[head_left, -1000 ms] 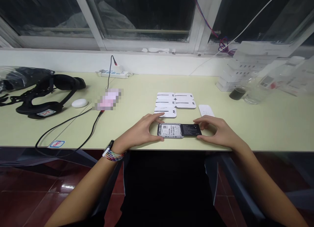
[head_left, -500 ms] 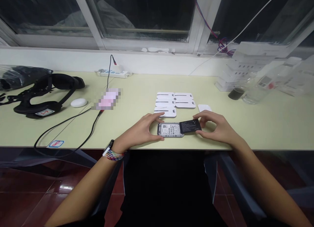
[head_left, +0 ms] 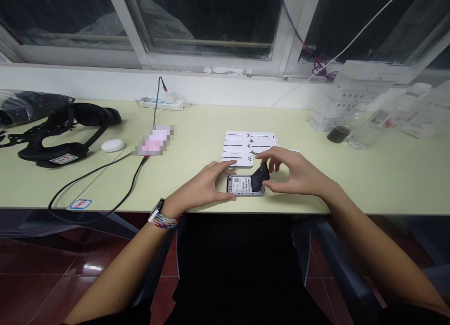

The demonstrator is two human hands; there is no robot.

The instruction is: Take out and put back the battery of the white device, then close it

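Observation:
A small grey device body (head_left: 242, 185) lies flat near the table's front edge, its inner side with printed labels facing up. My left hand (head_left: 207, 183) grips its left end between thumb and fingers. A black battery (head_left: 260, 176) stands tilted over the body's right part, its lower edge against the recess. My right hand (head_left: 293, 171) pinches the battery's raised edge. Behind them lie several white devices (head_left: 237, 159) in two columns, each with a dark line and a letter mark. A white cover (head_left: 294, 151) is mostly hidden behind my right hand.
Left on the table are a black headset (head_left: 70, 133), a white oval object (head_left: 113, 145), a blurred-out phone (head_left: 154, 141) on a cable and a power strip (head_left: 163, 104). At right stand a plastic bottle (head_left: 369, 128), a dark-filled cup (head_left: 339, 134) and white boxes (head_left: 325, 121).
My right hand has moved left with the battery. The battery went from lying low beyond the body's right end to tilting up over it. My left hand stays on the body.

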